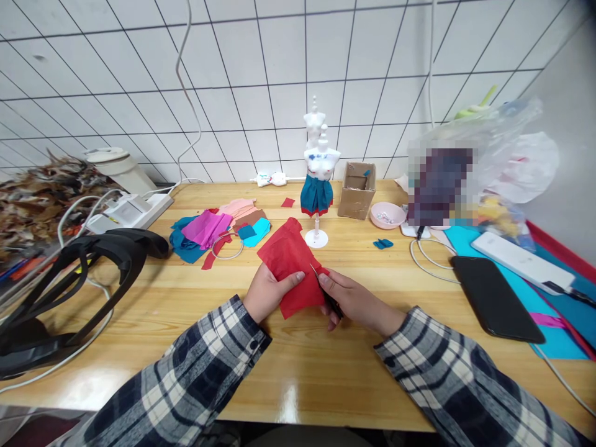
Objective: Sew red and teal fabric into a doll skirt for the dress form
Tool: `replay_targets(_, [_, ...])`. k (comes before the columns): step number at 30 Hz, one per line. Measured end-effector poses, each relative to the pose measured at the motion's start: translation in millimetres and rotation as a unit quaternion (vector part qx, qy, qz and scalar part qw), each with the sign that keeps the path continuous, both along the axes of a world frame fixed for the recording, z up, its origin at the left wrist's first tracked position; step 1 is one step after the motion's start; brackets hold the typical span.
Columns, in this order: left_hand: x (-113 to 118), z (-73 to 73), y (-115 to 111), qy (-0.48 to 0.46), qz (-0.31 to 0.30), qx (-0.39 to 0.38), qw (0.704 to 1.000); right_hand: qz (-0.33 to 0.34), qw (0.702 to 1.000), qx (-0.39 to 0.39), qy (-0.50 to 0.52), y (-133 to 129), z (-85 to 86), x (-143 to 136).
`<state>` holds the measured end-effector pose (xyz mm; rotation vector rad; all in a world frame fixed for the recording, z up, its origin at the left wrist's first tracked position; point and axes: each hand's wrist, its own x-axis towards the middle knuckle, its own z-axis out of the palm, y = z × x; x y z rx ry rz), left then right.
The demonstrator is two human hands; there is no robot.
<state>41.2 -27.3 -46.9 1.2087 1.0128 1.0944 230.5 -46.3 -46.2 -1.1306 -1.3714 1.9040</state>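
My left hand [272,292] grips a red crinkled sheet [293,264], thin paper or cloth, with the thumb on top and the fingers hidden beneath it. In my right hand [347,298] is a pair of small scissors [328,296] with dark handles. Their pointed tip lies over the red sheet's right part, and the right thumb and fingers are at that edge. Just beyond the sheet stands a small white dress form [321,160] wearing a teal skirt [316,195] with a red hem. A second white form [313,118] is partly hidden behind it.
Coloured pieces [209,230] and a metal ring [228,248] lie left of centre. A cardboard box [357,191], a pink bowl [388,215] and teal scraps [383,244] sit back right. A phone [496,298] lies right; a black headset [79,292] and power strip [133,211] are left.
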Motion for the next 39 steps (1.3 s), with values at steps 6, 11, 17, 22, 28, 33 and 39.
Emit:
replay_targets(6, [0.8, -1.9, -1.3, 0.001, -0.021, -0.006, 1.0, 0.0, 1.0, 0.027, 0.002, 1.0, -1.4, 0.3])
replay_targets(11, [1.1, -0.5, -1.8, 0.004, -0.02, -0.004, 1.0, -0.003, 0.999, 0.032, -0.006, 0.7, 0.7, 0.1])
replay_targets(17, [0.4, 0.5, -1.6, 0.01, -0.022, -0.001, 1.0, 0.001, 1.0, 0.019, 0.003, 0.2, 0.1, 0.4])
replay_targets(22, [1.1, -0.3, -0.8, 0.027, -0.024, 0.011, 0.999, -0.002, 0.999, 0.038, -0.009, 0.3, 0.5, 0.0])
replay_targets(28, [1.2, 1.0, -2.0, 0.023, -0.023, 0.012, 0.999, -0.01, 0.999, 0.048, -0.018, 0.8, 3.4, -0.6])
replay_targets(33, [-0.3, -2.1, -1.2, -0.035, -0.021, 0.003, 0.999, -0.004, 0.997, 0.064, -0.031, 1.4, 1.6, 0.1])
replay_targets(39, [-2.3, -7.3, 7.5, -0.062, 0.067, 0.016, 0.996, 0.007, 0.998, 0.052, -0.024, 0.8, 0.3, 0.5])
